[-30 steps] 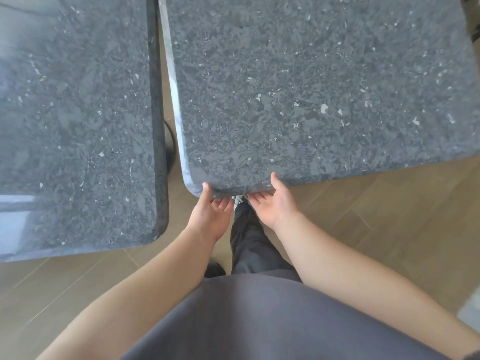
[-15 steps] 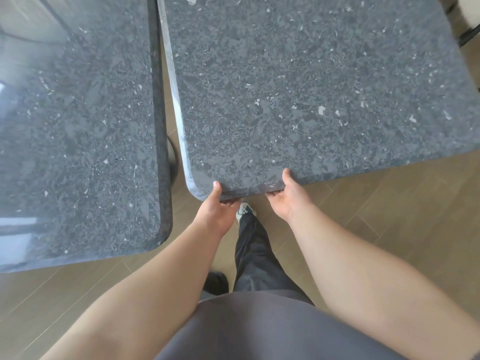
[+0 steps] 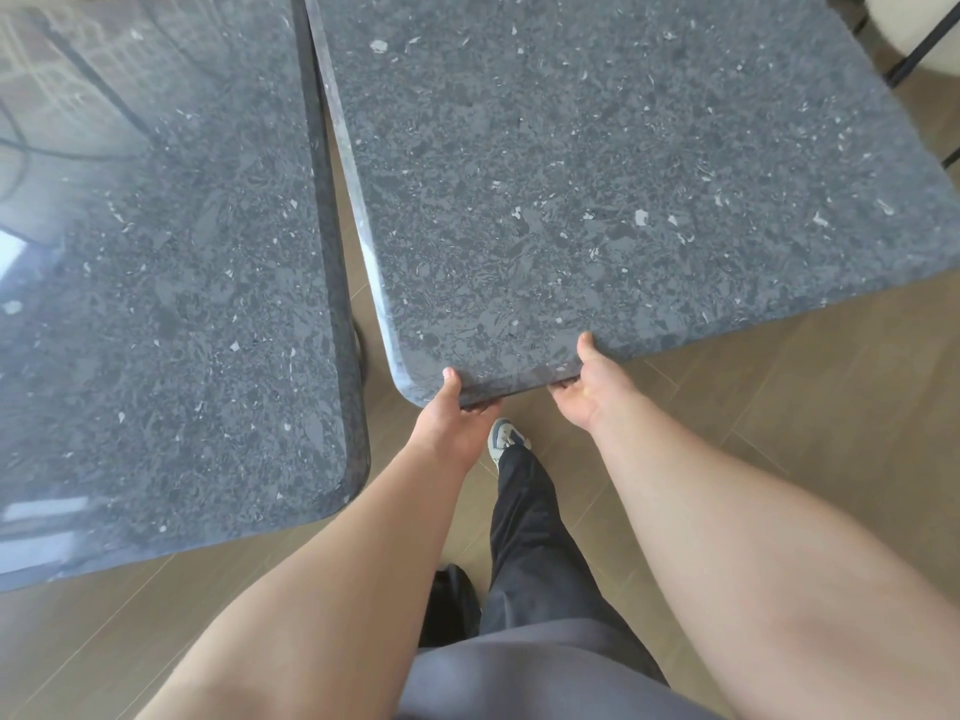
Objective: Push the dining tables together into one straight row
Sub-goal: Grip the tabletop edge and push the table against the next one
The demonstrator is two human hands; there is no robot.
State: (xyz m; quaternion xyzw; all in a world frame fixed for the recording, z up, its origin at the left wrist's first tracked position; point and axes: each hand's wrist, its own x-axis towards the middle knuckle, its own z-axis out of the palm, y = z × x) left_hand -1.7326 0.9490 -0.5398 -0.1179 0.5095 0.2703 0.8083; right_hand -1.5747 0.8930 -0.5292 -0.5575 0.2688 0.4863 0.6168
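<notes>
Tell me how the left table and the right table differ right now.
The right table is gripped at its near edge by the left hand and the right hand; the left table is untouched. The left table's near edge sits closer to the person than the right table's. The right table lies skewed, so the gap between them widens toward the person. The left table carries bright window reflections; the right looks duller. Both have dark speckled stone tops with rounded corners.

Two dark stone-topped tables (image 3: 156, 304) (image 3: 623, 189), two hands (image 3: 452, 423) (image 3: 589, 392), and one shoe (image 3: 505, 438) show.
</notes>
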